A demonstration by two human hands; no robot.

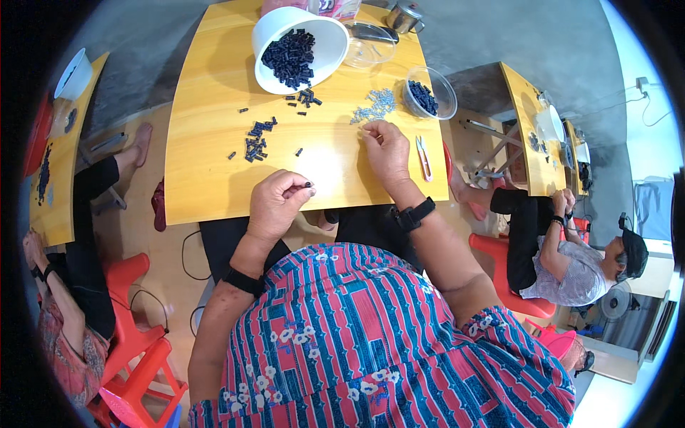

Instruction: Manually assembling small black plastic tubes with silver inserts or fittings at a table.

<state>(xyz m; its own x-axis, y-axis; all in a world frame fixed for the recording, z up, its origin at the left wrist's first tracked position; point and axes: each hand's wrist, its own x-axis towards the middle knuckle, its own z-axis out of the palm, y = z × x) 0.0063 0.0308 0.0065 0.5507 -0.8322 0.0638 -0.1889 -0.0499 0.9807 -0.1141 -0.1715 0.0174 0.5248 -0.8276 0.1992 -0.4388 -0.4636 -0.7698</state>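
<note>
My left hand [277, 202], near the table's front edge, pinches a small black cylindrical piece [308, 185] between thumb and fingertips. Further right, my right hand [387, 151] is closed in a pinch just short of a scatter of small silvery pieces [376, 105]. Whatever lies between its fingertips is too small to make out. Loose black pieces [257, 143] form a group left of centre, and a single one [299, 152] lies apart between the hands. Thread snips [424, 158] with white-and-red handles rest beside my right hand.
A white tub [338, 44] lies tipped at the back, black pieces spilling out. To its right are a clear bowl [451, 107] of black pieces, a clear lid [371, 53] and a metal mug [404, 16]. People sit at tables [524, 107] on both sides, with red stools [135, 349] at left.
</note>
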